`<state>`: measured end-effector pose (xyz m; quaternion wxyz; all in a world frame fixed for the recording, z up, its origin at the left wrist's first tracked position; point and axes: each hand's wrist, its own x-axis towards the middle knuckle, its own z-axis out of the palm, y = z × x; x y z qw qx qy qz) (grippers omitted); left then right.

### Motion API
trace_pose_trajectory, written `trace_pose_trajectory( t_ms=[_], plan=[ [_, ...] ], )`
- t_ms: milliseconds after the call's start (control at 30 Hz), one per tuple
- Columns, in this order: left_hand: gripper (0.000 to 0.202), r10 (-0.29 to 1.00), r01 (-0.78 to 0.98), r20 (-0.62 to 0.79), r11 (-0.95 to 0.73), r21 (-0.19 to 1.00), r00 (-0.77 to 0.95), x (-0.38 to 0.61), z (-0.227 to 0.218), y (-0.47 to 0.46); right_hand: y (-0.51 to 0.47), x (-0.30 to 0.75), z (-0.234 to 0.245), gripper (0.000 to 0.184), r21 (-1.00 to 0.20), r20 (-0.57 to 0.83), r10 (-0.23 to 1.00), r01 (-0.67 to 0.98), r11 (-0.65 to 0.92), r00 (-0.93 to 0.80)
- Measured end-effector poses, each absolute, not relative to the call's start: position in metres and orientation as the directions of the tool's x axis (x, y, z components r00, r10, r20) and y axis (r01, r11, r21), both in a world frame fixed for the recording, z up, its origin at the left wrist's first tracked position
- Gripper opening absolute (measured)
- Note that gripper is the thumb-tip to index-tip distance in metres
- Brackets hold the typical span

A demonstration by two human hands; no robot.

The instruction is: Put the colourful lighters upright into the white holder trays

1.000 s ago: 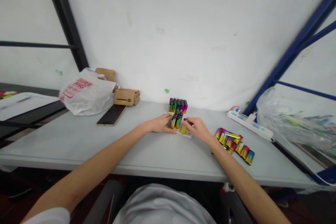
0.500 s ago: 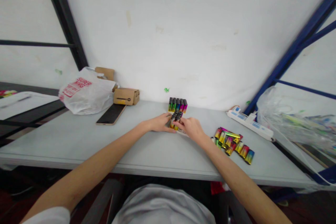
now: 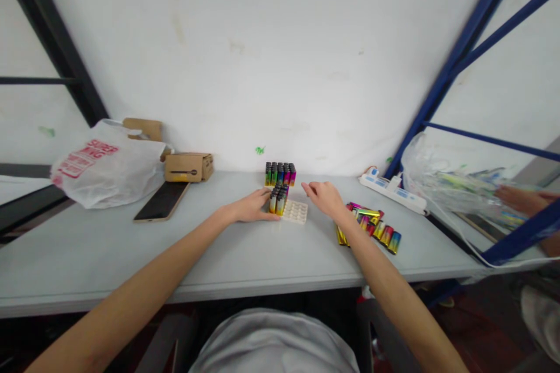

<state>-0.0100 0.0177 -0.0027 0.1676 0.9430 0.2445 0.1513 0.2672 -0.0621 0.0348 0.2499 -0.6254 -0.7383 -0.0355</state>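
Observation:
Small lighters with shiny multicoloured sleeves and black tops [image 3: 279,198] stand upright in the left part of a white tray with round hollows [image 3: 296,211]. My left hand [image 3: 254,206] is curved around the left side of these lighters, thumb low in front and fingers behind. Just right of the tray, raised above the table, my right hand [image 3: 324,197] has its fingers curled in, and nothing shows in them. Behind stands another block of upright lighters [image 3: 280,174], green to magenta. A loose pile of lighters [image 3: 380,228] lies on the right, partly covered by my right forearm.
A phone [image 3: 161,202], a brown cardboard box [image 3: 189,167] and a white plastic bag [image 3: 107,166] are on the left of the grey table [image 3: 280,256]. A power strip [image 3: 394,193] lies at the back right. Another person's hand [image 3: 520,199] shows beyond the blue frame [image 3: 437,105].
My right hand has drawn off the standing lighters to the right, uncovering the tray's hollows. My left hand stays by the lighters. The view has turned right, and another person's hand has come in.

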Motion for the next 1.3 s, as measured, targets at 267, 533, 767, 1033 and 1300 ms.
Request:
trace_pose_trajectory(
  t_ms=[267,533,767,1033,1300],
  plan=[
    [0.085,0.503,0.415,0.190,-0.833,0.365,0.843,-0.009,0.000,0.017,-0.093,0.356,0.045,0.038,-0.236,0.444,0.891,0.948,0.214,-0.091],
    [0.093,0.552,0.475,0.133,-0.799,0.370,0.823,-0.006,0.005,0.012,-0.172,0.402,-0.007,0.065,-0.063,0.263,0.961,0.992,0.106,-0.086],
    [0.096,0.560,0.491,0.115,-0.794,0.358,0.821,-0.006,0.005,0.011,-0.135,0.361,-0.020,0.061,-0.059,0.255,0.955,0.983,0.171,-0.151],
    [0.095,0.540,0.460,0.163,-0.812,0.359,0.826,-0.008,-0.003,0.020,-0.096,0.343,-0.013,0.063,-0.090,0.203,0.966,0.980,0.180,-0.159],
    [0.094,0.524,0.436,0.173,-0.818,0.375,0.834,-0.008,-0.002,0.018,-0.091,0.346,-0.013,0.064,-0.135,0.199,0.965,0.971,0.198,-0.170]
  ],
)
